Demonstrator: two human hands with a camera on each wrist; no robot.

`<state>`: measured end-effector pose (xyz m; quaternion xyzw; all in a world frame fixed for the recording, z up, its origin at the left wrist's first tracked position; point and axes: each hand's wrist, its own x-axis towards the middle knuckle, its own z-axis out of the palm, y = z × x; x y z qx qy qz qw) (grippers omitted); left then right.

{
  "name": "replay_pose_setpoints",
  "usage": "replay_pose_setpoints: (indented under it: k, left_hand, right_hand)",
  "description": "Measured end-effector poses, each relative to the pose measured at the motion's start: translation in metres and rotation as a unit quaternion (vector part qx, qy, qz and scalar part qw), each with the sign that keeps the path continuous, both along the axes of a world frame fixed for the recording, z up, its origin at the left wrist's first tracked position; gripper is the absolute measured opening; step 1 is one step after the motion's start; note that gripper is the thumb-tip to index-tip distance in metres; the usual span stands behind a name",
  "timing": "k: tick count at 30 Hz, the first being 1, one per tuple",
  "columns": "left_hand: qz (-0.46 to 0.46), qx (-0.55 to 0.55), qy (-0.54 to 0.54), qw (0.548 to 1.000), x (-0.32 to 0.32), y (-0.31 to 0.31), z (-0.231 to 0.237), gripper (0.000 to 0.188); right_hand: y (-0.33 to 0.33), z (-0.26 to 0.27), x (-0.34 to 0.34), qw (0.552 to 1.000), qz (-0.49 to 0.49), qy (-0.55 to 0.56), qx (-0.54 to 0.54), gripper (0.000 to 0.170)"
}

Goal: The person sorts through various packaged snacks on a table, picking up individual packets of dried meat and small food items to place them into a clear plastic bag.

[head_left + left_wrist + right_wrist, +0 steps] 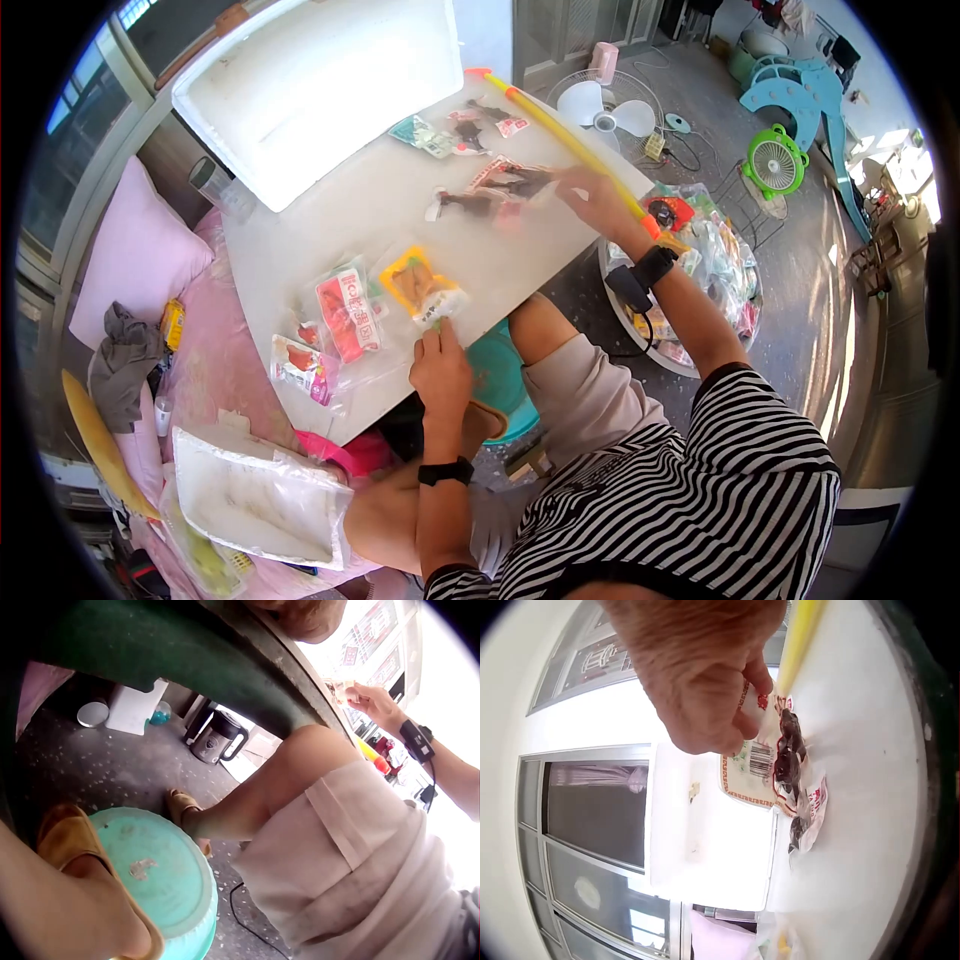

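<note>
My right hand pinches the near end of a clear packet of dark food over the white tabletop. In the right wrist view, the thumb and fingers of that hand hold a packet with a barcode; dark pieces in clear wrap lie against it. My left hand rests at the table's near edge, fingertips at the lower end of a yellow packet. Only part of the left hand shows in the left wrist view.
Red-and-white packets and a pink-white packet lie at the table's left. Behind stands a white foam box. A yellow stick lies along the right edge, beside a round container of packets. A teal stool stands below.
</note>
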<state>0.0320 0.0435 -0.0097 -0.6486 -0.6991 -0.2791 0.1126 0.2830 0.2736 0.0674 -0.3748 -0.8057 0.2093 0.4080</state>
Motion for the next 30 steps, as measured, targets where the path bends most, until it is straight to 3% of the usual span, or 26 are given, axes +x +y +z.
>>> replay_pose_setpoints:
  k: [10, 12, 13, 15, 18, 19, 21, 24, 25, 26, 28, 30]
  left_hand:
    - [-0.004, 0.001, 0.013, 1.000, 0.003, -0.002, 0.001, 0.038]
    - [0.003, -0.007, 0.015, 1.000, 0.001, -0.003, 0.000, 0.037]
    - [0.000, -0.011, 0.014, 1.000, 0.002, -0.001, -0.002, 0.037]
    - [0.002, -0.015, 0.023, 1.000, 0.004, -0.001, 0.002, 0.036]
    - [0.000, -0.028, 0.034, 0.999, 0.004, -0.001, -0.001, 0.034]
    - [-0.003, -0.027, 0.039, 0.999, 0.004, -0.002, 0.000, 0.034]
    - [-0.002, -0.032, 0.055, 0.998, 0.004, -0.002, -0.001, 0.033]
    - [-0.002, -0.029, 0.065, 0.997, 0.001, -0.002, -0.002, 0.033]
    - [-0.009, -0.028, 0.066, 0.997, 0.004, -0.001, -0.002, 0.033]
    - [-0.008, -0.027, 0.068, 0.997, 0.002, -0.002, -0.002, 0.033]
    - [-0.004, -0.032, 0.074, 0.997, 0.000, -0.003, -0.004, 0.033]
    - [-0.004, -0.034, 0.076, 0.997, 0.000, -0.003, -0.003, 0.033]
  right_hand:
    - [-0.017, -0.046, 0.029, 0.988, -0.033, -0.021, 0.151, 0.011]
    - [-0.013, -0.037, 0.022, 0.993, -0.090, -0.028, 0.072, 0.016]
    - [-0.012, -0.031, 0.021, 0.991, -0.125, -0.033, 0.032, 0.019]
    - [-0.014, -0.022, 0.014, 0.983, -0.173, 0.066, -0.008, 0.039]
    - [-0.017, -0.014, 0.016, 0.977, -0.202, 0.057, -0.047, 0.067]
    - [-0.019, -0.019, 0.022, 0.986, -0.158, 0.024, -0.050, 0.044]
    - [-0.011, -0.057, 0.027, 0.987, -0.131, -0.075, 0.052, 0.014]
    - [-0.029, -0.057, 0.032, 0.979, -0.166, 0.040, 0.111, 0.007]
    - [-0.033, -0.046, 0.043, 0.964, -0.195, 0.138, 0.118, 0.007]
    - [-0.035, -0.037, 0.050, 0.955, -0.187, 0.230, 0.024, 0.010]
    - [-0.036, -0.019, 0.069, 0.885, -0.160, 0.405, -0.163, 0.014]
    - [-0.048, 0.003, 0.101, 0.833, -0.108, 0.516, -0.167, 0.017]
